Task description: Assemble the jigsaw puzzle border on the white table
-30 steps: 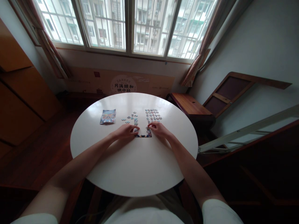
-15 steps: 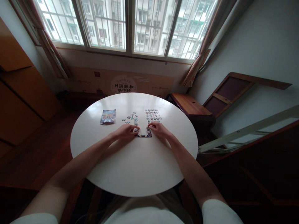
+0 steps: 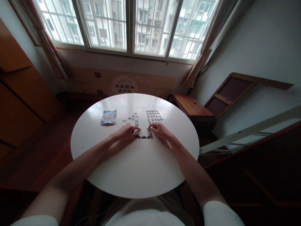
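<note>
A partly joined jigsaw puzzle [image 3: 144, 137] lies on the white round table [image 3: 138, 169], forming a U of a bottom row and two side strips. My left hand [image 3: 127, 131] is curled at the left strip, its thumb and forefinger gripping the strip's edge. At the right strip, my right hand [image 3: 158, 129] is closed, thumb and forefinger pinched on a jigsaw piece at its inner side. The fingers cover parts of both strips. Loose jigsaw pieces [image 3: 154, 116] stand in rows beyond my right hand. More scattered pieces [image 3: 129, 118] lie beyond my left hand.
A colourful printed packet [image 3: 108, 117] lies on the table's left side. Past the table's right edge stands a low wooden bench [image 3: 191, 105]. A pale metal rail [image 3: 249, 130] slants at the right. Barred windows [image 3: 127, 26] with curtains are at the back.
</note>
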The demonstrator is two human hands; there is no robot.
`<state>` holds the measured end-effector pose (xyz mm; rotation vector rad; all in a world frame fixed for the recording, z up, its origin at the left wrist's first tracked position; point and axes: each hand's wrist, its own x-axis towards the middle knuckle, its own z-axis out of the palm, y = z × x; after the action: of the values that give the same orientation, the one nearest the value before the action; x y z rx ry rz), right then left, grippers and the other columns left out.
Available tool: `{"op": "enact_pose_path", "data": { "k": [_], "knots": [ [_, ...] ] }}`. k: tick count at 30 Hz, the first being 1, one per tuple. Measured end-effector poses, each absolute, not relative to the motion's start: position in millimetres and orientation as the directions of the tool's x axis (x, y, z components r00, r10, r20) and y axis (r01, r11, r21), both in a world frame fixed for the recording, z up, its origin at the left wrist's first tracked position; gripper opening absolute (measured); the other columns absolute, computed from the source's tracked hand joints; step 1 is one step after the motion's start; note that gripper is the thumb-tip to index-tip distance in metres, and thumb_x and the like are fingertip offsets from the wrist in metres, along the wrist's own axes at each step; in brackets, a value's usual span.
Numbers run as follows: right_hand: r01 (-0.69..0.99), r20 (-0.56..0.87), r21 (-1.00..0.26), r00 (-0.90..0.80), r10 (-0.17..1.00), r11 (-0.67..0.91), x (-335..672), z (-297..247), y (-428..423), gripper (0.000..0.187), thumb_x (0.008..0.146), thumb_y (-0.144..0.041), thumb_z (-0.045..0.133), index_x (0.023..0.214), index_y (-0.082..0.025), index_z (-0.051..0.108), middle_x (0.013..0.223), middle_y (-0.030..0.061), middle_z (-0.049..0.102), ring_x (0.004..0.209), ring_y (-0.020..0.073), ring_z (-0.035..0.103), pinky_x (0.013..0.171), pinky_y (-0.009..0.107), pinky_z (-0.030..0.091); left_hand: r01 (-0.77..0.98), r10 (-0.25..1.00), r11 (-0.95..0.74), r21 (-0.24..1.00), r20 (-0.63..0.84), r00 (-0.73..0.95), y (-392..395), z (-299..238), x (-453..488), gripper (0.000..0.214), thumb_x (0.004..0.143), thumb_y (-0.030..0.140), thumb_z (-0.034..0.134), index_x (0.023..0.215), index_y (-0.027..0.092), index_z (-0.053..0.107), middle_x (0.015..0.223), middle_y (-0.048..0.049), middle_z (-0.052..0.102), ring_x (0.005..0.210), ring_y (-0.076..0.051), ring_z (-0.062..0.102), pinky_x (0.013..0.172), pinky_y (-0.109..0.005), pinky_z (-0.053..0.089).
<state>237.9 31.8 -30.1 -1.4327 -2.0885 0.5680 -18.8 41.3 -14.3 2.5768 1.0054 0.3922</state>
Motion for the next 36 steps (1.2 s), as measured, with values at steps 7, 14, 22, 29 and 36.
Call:
{"op": "enact_pose_path", "data": {
  "k": [7, 14, 22, 29, 36],
  "knots": [
    [0.723, 0.175, -0.605, -0.286, 0.942, 0.332, 236.5, -25.3, 29.1, 0.024, 0.082, -0.023, 0.054, 0.095, -0.015, 0.073, 0.078, 0.0040, 0.061, 0.067, 0.0124, 0.049, 0.065, 0.024, 0.038, 0.591, 0.689, -0.689, 0.419, 0.127, 0.714, 42.3, -16.3, -19.6, 0.041, 0.085, 0.045, 0.052, 0.112, 0.020, 0.069, 0.056, 0.0028, 0.054, 0.054, -0.011, 0.047, 0.058, -0.020, 0.033],
    [0.724, 0.172, -0.606, -0.286, 0.943, 0.330, 236.9, -26.8, 29.4, 0.025, 0.082, -0.024, 0.053, 0.095, -0.015, 0.072, 0.078, 0.0039, 0.060, 0.067, 0.0125, 0.049, 0.066, 0.024, 0.039, 0.595, 0.689, -0.690, 0.412, 0.121, 0.715, 43.3, -17.2, -19.8, 0.040, 0.085, 0.045, 0.052, 0.113, 0.020, 0.068, 0.058, 0.0024, 0.056, 0.055, -0.011, 0.048, 0.058, -0.021, 0.032],
    [0.717, 0.180, -0.609, -0.293, 0.939, 0.340, 237.7, -28.6, 30.9, 0.026, 0.082, -0.025, 0.053, 0.096, -0.015, 0.072, 0.079, 0.0041, 0.060, 0.068, 0.0125, 0.050, 0.065, 0.024, 0.039, 0.602, 0.694, -0.681, 0.416, 0.107, 0.712, 43.4, -17.3, -20.0, 0.041, 0.086, 0.045, 0.051, 0.114, 0.020, 0.068, 0.060, 0.0017, 0.059, 0.056, -0.012, 0.049, 0.059, -0.021, 0.032],
    [0.718, 0.178, -0.611, -0.286, 0.941, 0.334, 236.6, -26.4, 29.4, 0.025, 0.082, -0.024, 0.054, 0.094, -0.015, 0.073, 0.076, 0.0032, 0.060, 0.066, 0.0119, 0.048, 0.064, 0.024, 0.038, 0.620, 0.705, -0.674, 0.401, 0.099, 0.702, 42.1, -16.1, -19.6, 0.041, 0.085, 0.045, 0.051, 0.114, 0.021, 0.068, 0.061, 0.0018, 0.059, 0.055, -0.011, 0.048, 0.057, -0.021, 0.031],
    [0.715, 0.177, -0.612, -0.291, 0.940, 0.337, 236.6, -24.6, 28.2, 0.025, 0.082, -0.024, 0.053, 0.095, -0.014, 0.072, 0.077, 0.0039, 0.060, 0.066, 0.0121, 0.048, 0.064, 0.024, 0.037, 0.615, 0.703, -0.677, 0.405, 0.107, 0.704, 40.7, -13.7, -19.3, 0.040, 0.085, 0.044, 0.052, 0.113, 0.021, 0.068, 0.060, 0.0020, 0.058, 0.055, -0.011, 0.048, 0.057, -0.021, 0.031]
  ]
}}
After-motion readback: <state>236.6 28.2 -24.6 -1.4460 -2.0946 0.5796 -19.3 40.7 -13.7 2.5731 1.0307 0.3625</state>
